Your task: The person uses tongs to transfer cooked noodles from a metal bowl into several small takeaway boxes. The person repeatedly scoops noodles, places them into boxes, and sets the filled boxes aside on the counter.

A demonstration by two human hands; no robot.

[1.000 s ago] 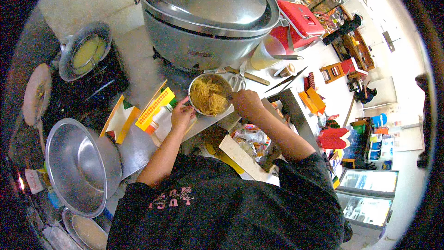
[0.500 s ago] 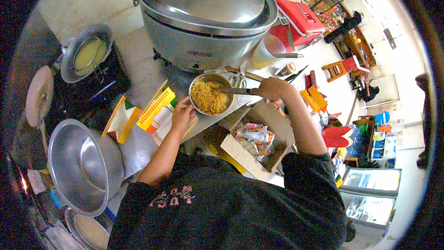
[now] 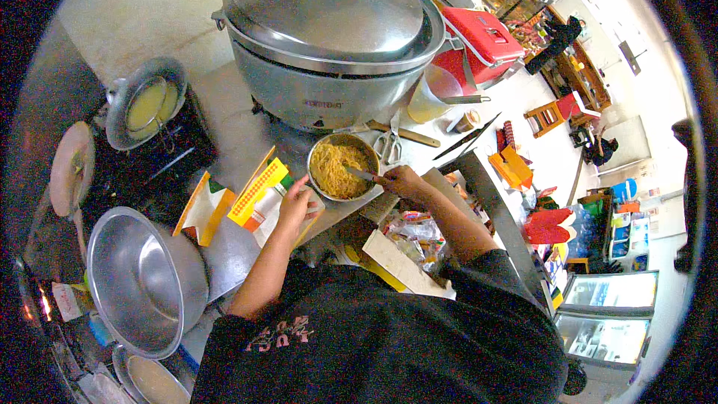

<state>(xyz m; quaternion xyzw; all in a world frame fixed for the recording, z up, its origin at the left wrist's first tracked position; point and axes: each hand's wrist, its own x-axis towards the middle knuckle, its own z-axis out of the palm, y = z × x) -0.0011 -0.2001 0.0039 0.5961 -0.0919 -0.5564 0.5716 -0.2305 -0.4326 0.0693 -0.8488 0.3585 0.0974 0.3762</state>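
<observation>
The left hand (image 3: pixel 298 206) has its fingers against the near-left rim of a round silver metal bowl (image 3: pixel 348 138); whether they grip it, I cannot tell. The bowl is over the edge of the pale counter (image 3: pixel 422 121), its underside hidden. The right hand's (image 3: pixel 404 182) fingers wrap a grey flat-bladed utensil (image 3: pixel 360 173), its tip lost among yellow noodles (image 3: pixel 334 170).

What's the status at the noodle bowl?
Left grip touching metal bowl at its left side. Right grip closed on flat metal utensil, tip in noodles. Large rice cooker beyond; no obstruction visible.
</observation>
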